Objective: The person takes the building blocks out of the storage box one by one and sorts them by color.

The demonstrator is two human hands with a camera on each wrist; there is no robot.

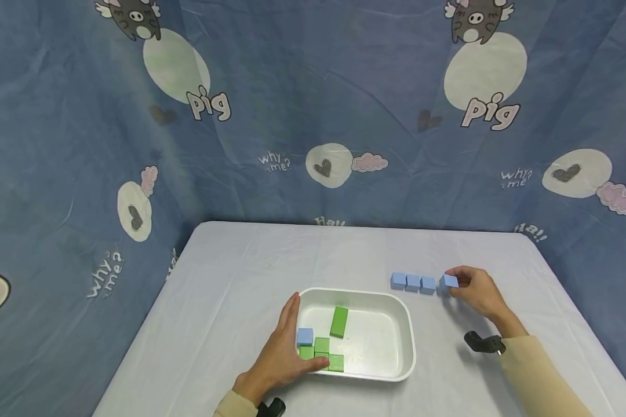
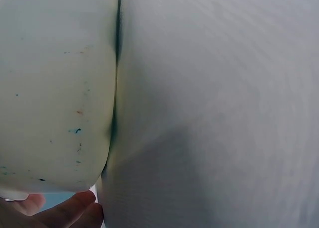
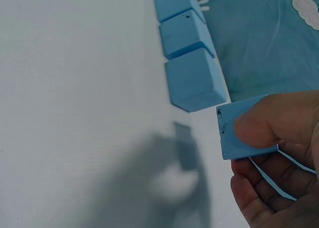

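Note:
My right hand (image 1: pixel 481 291) pinches a blue cube (image 3: pixel 244 131) between thumb and fingers. The cube is off the table, its shadow falling below it. Just left of it stand three blue cubes (image 1: pixel 412 282) in a row. My left hand (image 1: pixel 284 350) rests at the near left corner of a white tray (image 1: pixel 408 347), its straight fingers along the left side and its thumb over the near rim. Inside the tray, near that hand, are a blue cube (image 1: pixel 305 336) and several green cubes (image 1: pixel 321 344). A longer green block (image 1: pixel 339 322) lies farther back in the tray.
The tray and cubes stand on a white-covered table (image 1: pixel 229 289). Behind it and to the left hangs a blue printed cloth (image 1: pixel 271 69). A black wrist mount (image 1: pixel 482 342) sticks out from the right sleeve, another (image 1: pixel 272 408) from the left.

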